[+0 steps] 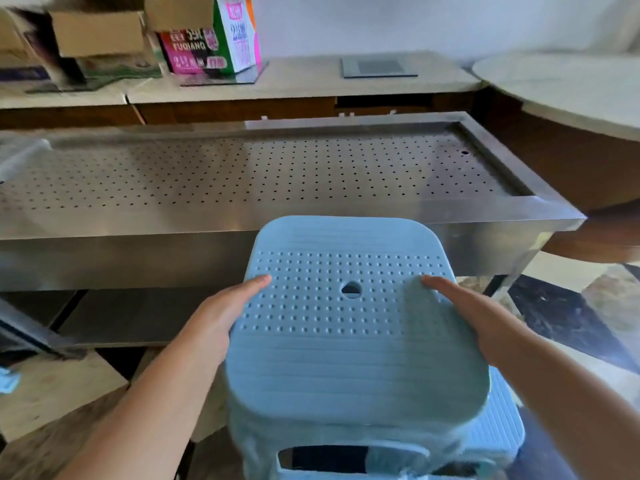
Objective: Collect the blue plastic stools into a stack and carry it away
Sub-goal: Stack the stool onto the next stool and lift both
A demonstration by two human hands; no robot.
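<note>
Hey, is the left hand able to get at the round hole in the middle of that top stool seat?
Probably yes: the left hand rests at the seat's left edge, and nothing covers the hole.

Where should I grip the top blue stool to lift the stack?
By the seat's two side edges, one hand from each side, as the left hand and right hand sit now on the top blue stool. The seat is wide; fingers probably hook under its rim.

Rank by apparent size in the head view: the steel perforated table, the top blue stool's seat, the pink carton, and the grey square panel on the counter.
1. steel perforated table
2. top blue stool's seat, enlarged by nearness
3. pink carton
4. grey square panel
</note>
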